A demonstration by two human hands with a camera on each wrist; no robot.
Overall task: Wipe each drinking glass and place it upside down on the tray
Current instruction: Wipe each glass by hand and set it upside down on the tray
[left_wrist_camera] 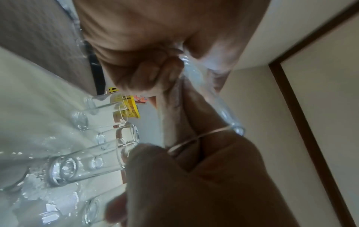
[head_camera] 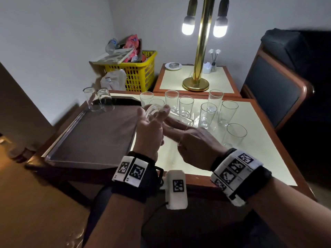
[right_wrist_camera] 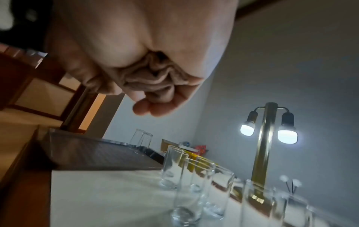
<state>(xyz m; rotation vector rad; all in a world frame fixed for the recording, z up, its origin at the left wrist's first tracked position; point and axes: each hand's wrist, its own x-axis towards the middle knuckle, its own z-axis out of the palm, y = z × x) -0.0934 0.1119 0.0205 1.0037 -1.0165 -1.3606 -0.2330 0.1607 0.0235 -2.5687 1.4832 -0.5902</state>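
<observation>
Held glass: a clear drinking glass point(head_camera: 168, 116) is lying on its side in the air above the seam between tray and table, base toward the left, open rim toward the right.
Left hand: the left hand point(head_camera: 149, 128) is curling its fingers and thumb round the base end of the held glass.
Right hand: the right hand point(head_camera: 195, 144) is pushing its fingers in through the rim; whether they are holding a cloth inside cannot be told.
Tray: the tray point(head_camera: 75, 129) is sitting at the left with its near left corner overhanging the table edge; two upturned glasses point(head_camera: 99, 102) are standing side by side in its far left corner, and the rest of its floor is lying open.
Table: the table point(head_camera: 259, 154) is showing bare top near and right of the hands.
Upright glasses: a cluster of upright glasses point(head_camera: 207, 113) is crowding the far middle, just beyond the hands.
Lamp: a brass lamp point(head_camera: 196, 83) is standing on the far side table.
</observation>
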